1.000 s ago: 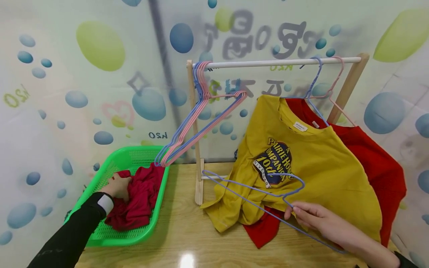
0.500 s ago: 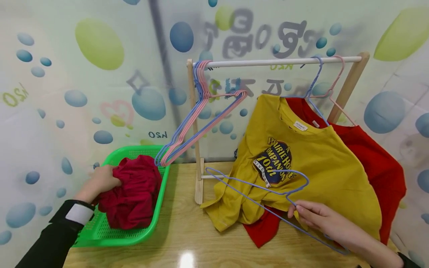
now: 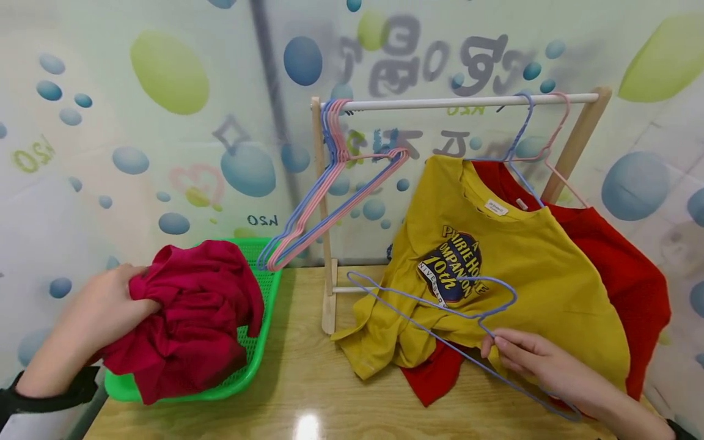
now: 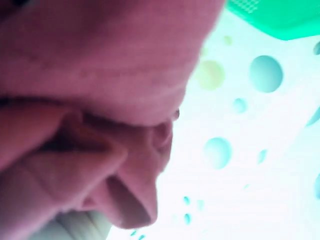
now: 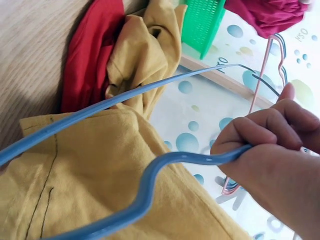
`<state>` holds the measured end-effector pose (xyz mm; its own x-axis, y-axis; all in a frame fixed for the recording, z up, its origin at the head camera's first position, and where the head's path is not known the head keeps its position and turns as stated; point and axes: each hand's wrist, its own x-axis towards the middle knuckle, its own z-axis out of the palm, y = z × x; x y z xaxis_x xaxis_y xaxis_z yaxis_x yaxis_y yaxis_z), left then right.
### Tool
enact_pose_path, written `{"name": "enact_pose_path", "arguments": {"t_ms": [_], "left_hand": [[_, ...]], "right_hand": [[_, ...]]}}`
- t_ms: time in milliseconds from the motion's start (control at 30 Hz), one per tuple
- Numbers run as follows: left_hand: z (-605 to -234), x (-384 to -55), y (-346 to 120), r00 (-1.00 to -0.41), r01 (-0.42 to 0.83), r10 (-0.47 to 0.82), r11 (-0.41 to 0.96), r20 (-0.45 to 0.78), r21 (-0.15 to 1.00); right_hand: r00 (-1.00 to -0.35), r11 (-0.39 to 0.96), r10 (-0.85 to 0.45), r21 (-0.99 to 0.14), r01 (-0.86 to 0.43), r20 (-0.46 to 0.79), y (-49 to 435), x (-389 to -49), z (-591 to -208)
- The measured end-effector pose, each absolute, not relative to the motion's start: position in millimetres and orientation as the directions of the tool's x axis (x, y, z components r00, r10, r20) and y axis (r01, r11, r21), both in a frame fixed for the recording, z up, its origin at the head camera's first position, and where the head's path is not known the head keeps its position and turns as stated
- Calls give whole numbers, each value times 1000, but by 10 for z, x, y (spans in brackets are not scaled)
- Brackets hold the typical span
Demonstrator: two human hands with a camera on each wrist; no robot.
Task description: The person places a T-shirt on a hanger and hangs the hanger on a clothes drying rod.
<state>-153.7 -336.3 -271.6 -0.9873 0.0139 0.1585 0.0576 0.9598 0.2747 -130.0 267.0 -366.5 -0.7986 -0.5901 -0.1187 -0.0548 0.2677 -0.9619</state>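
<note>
A crumpled dark-red garment [image 3: 192, 305] is bunched up above the green basket [image 3: 263, 342], and my left hand [image 3: 104, 311] grips its left side. Folds of the same cloth [image 4: 110, 60] fill much of the left wrist view. My right hand [image 3: 528, 354] pinches a bare blue hanger [image 3: 418, 321] near the base of its hook, holding it tilted in front of the yellow shirt [image 3: 528, 263]. In the right wrist view the fingers [image 5: 255, 130] curl round the hanger's blue wire [image 5: 145, 195].
A wooden rack with a white rail [image 3: 434, 104] stands at the back. Several blue and pink hangers [image 3: 330, 177] hang at its left end. The yellow shirt and a red shirt [image 3: 621, 263] hang at the right, their lower parts reaching the wooden table [image 3: 297, 379].
My left hand has lifted the dark-red garment up out of the basket and drawn it left, toward me. The right hand with the blue hanger has shifted only slightly.
</note>
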Motion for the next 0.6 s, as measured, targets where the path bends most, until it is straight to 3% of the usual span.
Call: {"name": "enact_pose_path", "arguments": {"t_ms": [233,400,467,600], "left_hand": [[-2686,-1075,-3143,-922,134,43,968,386,213],[-2664,-839,-2917,-805,254,119,954,581,157],[-2682,-810,-2785,-765,309,156,940,625,143],[-2752,-816,-2493,-739,396,214,905,639,155]], "right_hand": [[-772,194,-630,-980,-51,-84,2790,-1268,-3690],[-771,193,-630,-980,-40,-92,2846,-1255,-3702],[-773,195,-630,-979,-62,-77,2854,-1252,-3704],[-777,186,-624,-982,-45,-82,2895,-1238,-3688]]}}
